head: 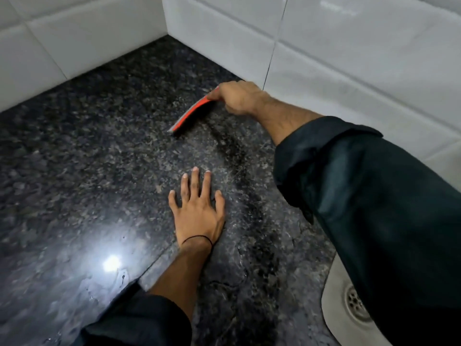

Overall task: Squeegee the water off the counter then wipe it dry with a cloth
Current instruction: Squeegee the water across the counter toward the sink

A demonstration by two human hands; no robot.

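The right hand [237, 97] pinches an orange squeegee [190, 112], blade down on the granite counter [87, 151] near its back corner. The left hand [197, 206] lies spread flat mid-counter.

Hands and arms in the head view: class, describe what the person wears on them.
Both arms wear dark, loose sleeves pushed up the forearms. The left hand is bare with a thin black band at the wrist. The right hand is bare, no band or glove visible.
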